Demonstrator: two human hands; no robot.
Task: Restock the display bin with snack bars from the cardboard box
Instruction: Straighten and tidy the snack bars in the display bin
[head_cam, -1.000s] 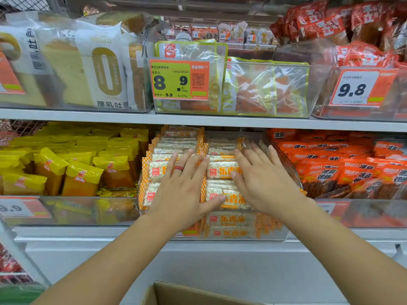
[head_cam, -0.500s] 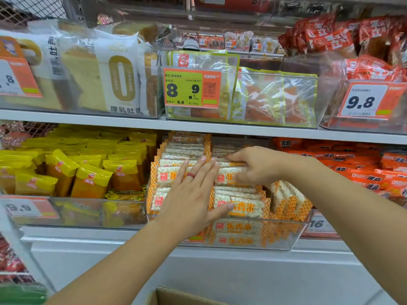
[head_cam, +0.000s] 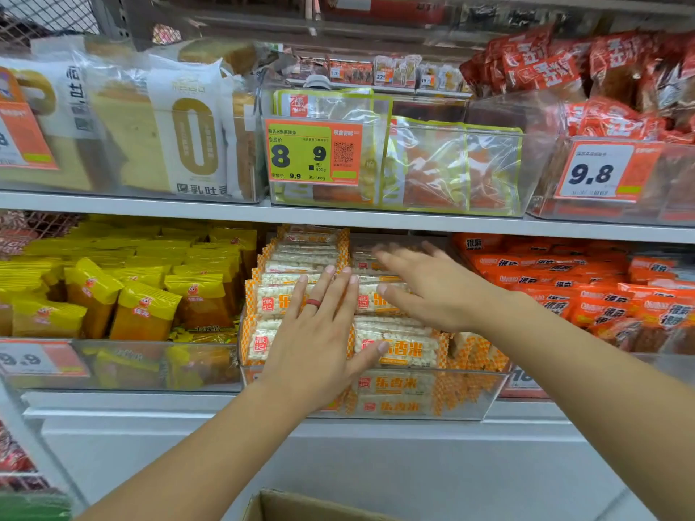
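On the lower shelf, snack bars (head_cam: pixel 398 347) lying crosswise in the display bin (head_cam: pixel 485 398) are pressed flat by the open left hand (head_cam: pixel 319 344), open right hand (head_cam: pixel 432 287) hovering empty, cardboard box (head_cam: pixel 301 507) below both.

Two bare forearms enter from the lower corners of the frame, one from lower left, one from lower right. No sleeves, cuffs, gloves or wristwear are visible on either arm up to the frame edge. The left hand (head_cam: pixel 316 344), at centre frame, carries one red band ring (head_cam: pixel 313 303) on a middle finger, narrow and plain, with no stone or marking legible. Its fingernails are short and unpainted. The right hand (head_cam: pixel 432 291), right of centre, shows no jewellery; its fingertips are motion-blurred, so nail detail cannot be confirmed.
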